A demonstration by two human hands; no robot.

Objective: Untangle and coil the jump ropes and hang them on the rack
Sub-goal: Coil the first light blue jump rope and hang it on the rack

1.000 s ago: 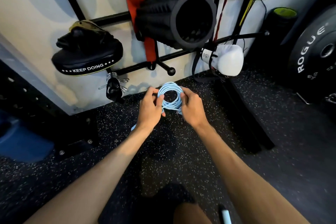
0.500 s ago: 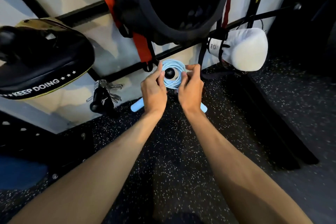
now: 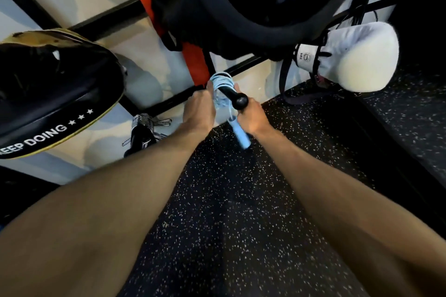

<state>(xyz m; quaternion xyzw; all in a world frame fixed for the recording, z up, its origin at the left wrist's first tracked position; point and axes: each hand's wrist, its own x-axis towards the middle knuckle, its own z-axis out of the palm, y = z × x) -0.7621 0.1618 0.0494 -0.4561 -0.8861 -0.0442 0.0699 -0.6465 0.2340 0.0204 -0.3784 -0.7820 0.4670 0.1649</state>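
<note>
The left hand (image 3: 200, 113) and right hand (image 3: 254, 117) both grasp the coiled jump rope (image 3: 220, 81), looped over the rack peg (image 3: 237, 99).

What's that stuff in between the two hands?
In the head view, the coiled light blue jump rope sits between the left hand and right hand, looped over the rack's black peg.

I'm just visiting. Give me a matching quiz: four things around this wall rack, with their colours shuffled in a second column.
Things:
1. jump rope
2. boxing glove
3. punch pad
4. hanging band

Colours:
a. red
b. black with white lettering
c. light blue
d. white

Pairs: 1-c, 2-d, 3-b, 4-a.
</note>
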